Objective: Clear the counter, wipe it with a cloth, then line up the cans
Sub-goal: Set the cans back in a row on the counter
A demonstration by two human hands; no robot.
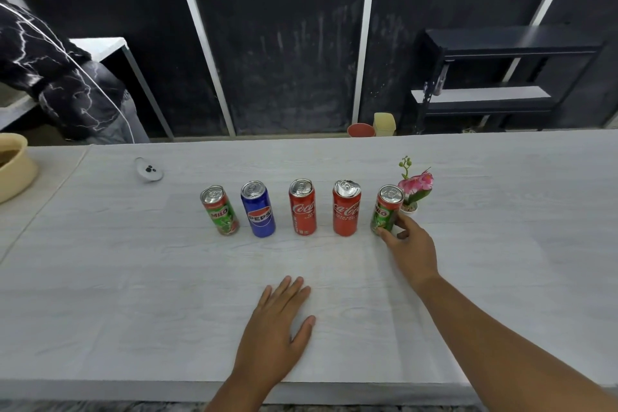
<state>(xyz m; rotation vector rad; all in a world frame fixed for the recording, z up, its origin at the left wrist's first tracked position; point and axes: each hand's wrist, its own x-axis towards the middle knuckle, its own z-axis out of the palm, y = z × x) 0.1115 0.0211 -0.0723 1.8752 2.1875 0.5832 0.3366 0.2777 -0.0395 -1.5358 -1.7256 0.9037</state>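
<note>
5 cans [302, 207] stand upright in a row on the counter [133, 278]. The right hand [409, 241] has thumb and fingers clamped round the foot of the end Milo can [388, 207], at 11 o'clock from its palm, near the flower pot [414, 187]. The left hand [277, 328] lies flat, fingers straight, at 6 o'clock of the row, farther off.

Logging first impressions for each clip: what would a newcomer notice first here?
Five cans stand in a row mid-counter: left green can, blue can, first red can, second red can, right green can. The right hand grips the right green can, while the left hand lies flat on the counter nearer the front edge. A small pink flower stands just behind that can.
</note>
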